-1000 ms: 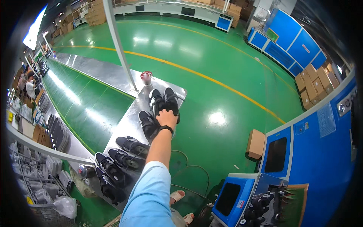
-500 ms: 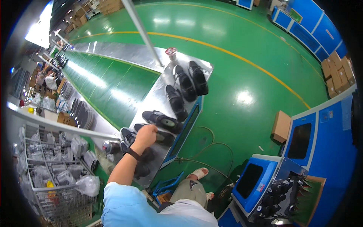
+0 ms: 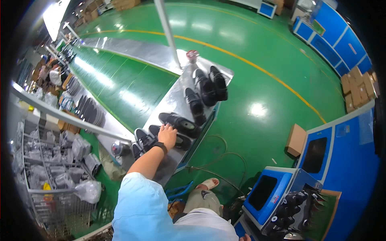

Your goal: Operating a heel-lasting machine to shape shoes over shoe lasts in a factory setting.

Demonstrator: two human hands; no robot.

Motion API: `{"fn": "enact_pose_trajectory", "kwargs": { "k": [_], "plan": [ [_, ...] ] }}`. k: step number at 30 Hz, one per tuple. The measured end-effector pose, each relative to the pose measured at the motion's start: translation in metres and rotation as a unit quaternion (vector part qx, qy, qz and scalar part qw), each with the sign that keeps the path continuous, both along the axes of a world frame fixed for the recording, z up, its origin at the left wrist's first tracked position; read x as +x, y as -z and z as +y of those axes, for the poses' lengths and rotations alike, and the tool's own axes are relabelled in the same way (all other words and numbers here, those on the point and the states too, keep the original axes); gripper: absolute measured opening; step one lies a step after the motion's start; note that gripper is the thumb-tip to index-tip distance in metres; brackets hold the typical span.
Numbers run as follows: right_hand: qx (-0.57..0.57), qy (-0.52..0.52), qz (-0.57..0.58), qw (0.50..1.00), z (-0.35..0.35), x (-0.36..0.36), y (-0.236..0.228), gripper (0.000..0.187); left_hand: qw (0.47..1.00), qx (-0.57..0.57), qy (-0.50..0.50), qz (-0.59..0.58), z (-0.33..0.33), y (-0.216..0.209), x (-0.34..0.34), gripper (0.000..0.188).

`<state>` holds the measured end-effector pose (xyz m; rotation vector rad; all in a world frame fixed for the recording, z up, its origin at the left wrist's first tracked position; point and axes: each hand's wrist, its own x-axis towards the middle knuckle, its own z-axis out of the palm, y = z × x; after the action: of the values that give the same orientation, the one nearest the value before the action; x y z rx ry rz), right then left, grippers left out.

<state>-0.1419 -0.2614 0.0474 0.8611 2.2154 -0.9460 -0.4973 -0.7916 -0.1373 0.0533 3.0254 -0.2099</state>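
Observation:
My left hand [image 3: 168, 135], with a dark band at the wrist, reaches over a row of black shoes on a metal table [image 3: 163, 166]. It rests across the middle of one black shoe [image 3: 183, 143], hiding part of it; the fingers look spread, and no grip shows. Just beyond lies another black shoe [image 3: 179, 123] on its side, its pale lining showing. Nearer my forearm stand a black shoe [image 3: 144, 138] and a partly covered one. Farther along are three more black shoes [image 3: 206, 88]. Only a sliver of my right hand [image 3: 244, 237] appears at the bottom edge.
A metal post [image 3: 167, 32] rises beside a red-topped knob [image 3: 192, 56]. Left stands a wire cart [image 3: 60, 201] with plastic-wrapped items. At right are blue machines [image 3: 265, 195], black parts, and a cardboard box [image 3: 296, 139]. A hose [image 3: 241, 160] lies on the green floor.
My left hand has moved slightly right and away from me along the shoe, and its fingers look more spread. The view has shifted a little. A bit of my right hand has come in.

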Motion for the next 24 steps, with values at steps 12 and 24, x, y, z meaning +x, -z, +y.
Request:
{"fn": "enact_pose_trajectory", "kwargs": {
  "k": [12, 24],
  "plan": [
    [0.014, 0.114, 0.082, 0.990, -0.006, 0.052, 0.059, 0.040, 0.933, 0.315, 0.129, -0.117, 0.096, -0.141, -0.005, 0.058],
    [-0.135, 0.139, 0.603, 0.774, 0.020, 0.043, -0.022, 0.121, 0.482, 0.597, 0.320, -0.557, 0.435, -0.224, 0.160, 0.088]
  ]
}}
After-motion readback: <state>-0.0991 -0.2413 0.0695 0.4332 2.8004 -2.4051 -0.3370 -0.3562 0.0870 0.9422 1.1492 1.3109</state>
